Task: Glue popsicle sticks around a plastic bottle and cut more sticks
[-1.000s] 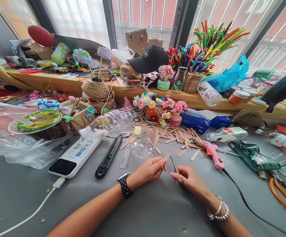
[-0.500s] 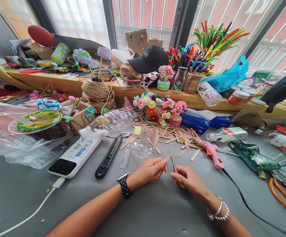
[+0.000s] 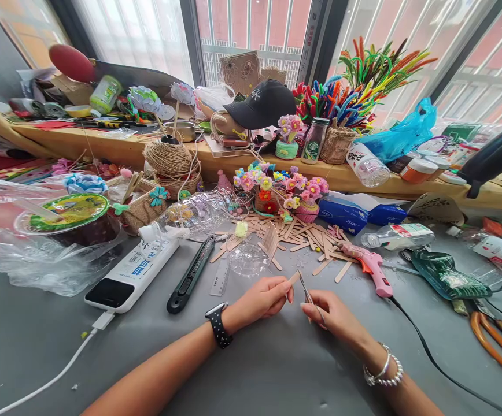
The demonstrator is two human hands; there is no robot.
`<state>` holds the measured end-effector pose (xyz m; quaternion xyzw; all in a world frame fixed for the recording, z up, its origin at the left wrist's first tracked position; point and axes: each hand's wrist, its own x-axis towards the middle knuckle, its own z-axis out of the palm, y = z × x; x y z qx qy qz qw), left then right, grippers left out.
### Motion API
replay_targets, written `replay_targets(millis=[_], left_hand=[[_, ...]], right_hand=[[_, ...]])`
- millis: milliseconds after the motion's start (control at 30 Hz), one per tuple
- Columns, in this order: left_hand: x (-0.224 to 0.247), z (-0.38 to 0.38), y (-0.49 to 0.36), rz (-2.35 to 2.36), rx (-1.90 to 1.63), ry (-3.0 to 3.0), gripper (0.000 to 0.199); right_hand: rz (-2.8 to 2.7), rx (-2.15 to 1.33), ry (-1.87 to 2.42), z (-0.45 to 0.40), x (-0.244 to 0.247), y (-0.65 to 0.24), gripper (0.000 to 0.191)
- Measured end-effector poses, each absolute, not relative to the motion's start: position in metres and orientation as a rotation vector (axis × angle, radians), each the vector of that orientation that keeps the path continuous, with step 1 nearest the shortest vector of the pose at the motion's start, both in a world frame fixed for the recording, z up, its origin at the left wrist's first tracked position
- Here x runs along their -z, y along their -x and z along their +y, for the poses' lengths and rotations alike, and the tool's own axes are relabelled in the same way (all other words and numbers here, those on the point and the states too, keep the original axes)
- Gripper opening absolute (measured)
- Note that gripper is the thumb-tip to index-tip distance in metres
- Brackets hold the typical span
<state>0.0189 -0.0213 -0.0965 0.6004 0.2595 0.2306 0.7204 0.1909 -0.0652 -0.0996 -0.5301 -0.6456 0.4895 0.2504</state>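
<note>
Between the thumb and fingers of my left hand point(image 3: 268, 297) is a wooden craft stick point(image 3: 294, 278), its short end poking out to the right. My right hand point(image 3: 327, 309) is closed on small metal scissors point(image 3: 306, 289), whose blades point up and left and meet the stick's tip. Whether the blades touch or have cut the wood is too small to tell. Beyond my hands lies a loose pile of craft sticks point(image 3: 307, 234). A clear plastic piece point(image 3: 248, 257) with some sticks standing on it is just ahead of my left hand.
A pink glue gun point(image 3: 376, 274) lies to the right, its black cord running forward. On the left are a utility knife point(image 3: 191, 274), a short clear ruler point(image 3: 220, 278) and a white power bank point(image 3: 132, 271). Yarn flowers point(image 3: 272, 182) and a twine ball point(image 3: 170, 159) stand behind.
The scissors and my right hand have shifted very slightly, with the handles tilting a little to the right. My left hand and the craft stick stay in place.
</note>
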Motion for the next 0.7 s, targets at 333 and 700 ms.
replay_targets(millis=[333,700], left_hand=[[0.0949,-0.0209,-0.0188,0.582,-0.507,-1.343,0.032],[0.0946,-0.021,-0.0192,0.585,-0.501,-1.327,0.032]], right_hand=[[-1.771,-1.315,1.452,-0.0653,0.1,-0.1909,0.04],[-1.772,-1.245,1.485,-0.0661,0.1028,-0.189,0.037]])
